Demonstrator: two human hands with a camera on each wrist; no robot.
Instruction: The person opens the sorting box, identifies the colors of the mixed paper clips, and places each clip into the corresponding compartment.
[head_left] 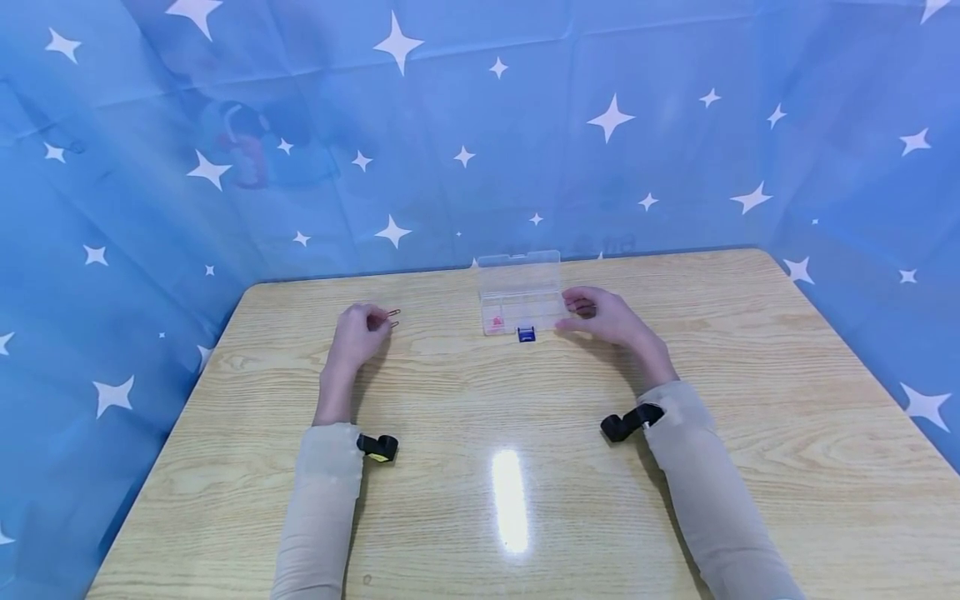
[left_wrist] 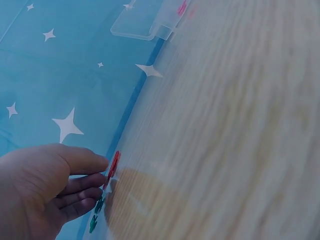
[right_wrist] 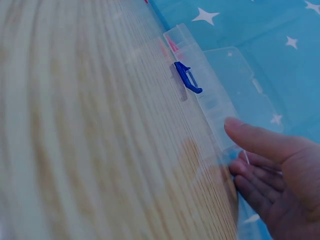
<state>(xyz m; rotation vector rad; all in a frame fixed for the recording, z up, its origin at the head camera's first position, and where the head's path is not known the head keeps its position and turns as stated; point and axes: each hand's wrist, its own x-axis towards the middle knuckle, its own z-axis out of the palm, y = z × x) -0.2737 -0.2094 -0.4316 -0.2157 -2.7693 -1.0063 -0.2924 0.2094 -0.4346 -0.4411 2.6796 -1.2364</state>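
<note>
Toward the far left of the tabletop [head_left: 450, 400], I had the left hand [head_left: 362, 335] at a slim red clip [left_wrist: 115, 163], its thumb and fingertips close together, though I could not tell whether they pinched it. I judged the clip light, stiff and slick, easiest to take by its long sides between thumb and forefinger. Farther right, the right hand [head_left: 604, 317] touched the end of a clear, open-lidded box [head_left: 521, 292], thumb and fingers apart; that thin plastic seemed light and brittle, wanting a gentle hold low on the end wall.
</note>
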